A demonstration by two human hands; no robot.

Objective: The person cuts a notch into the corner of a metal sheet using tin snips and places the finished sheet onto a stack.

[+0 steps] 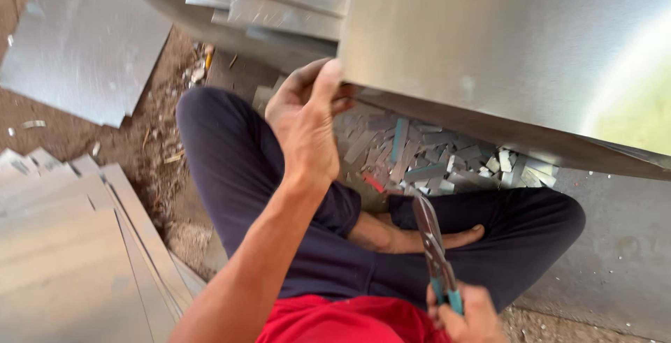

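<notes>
We are gripping sheet metal and snips, sitting cross-legged.
Our left hand [304, 123] is clasping the metal sheet's [503, 42] corner; our right hand [465, 315] is closing around tin snips [433, 245].

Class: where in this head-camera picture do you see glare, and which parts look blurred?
Head view: glare washes out the right of the big metal sheet; the left hand gripping its edge is fairly sharp; the snips in the right hand and the left sheet stack look soft.

The large metal sheet [503, 42] stood before the seated person, its near left corner gripped by the left hand [304, 123]. Offcut strips [433, 158] lay under its near edge, beyond the crossed legs [293, 203]. The right hand [465, 315] held snips [433, 245] over the right leg. Stacked sheets [77, 252] lay left.
</notes>
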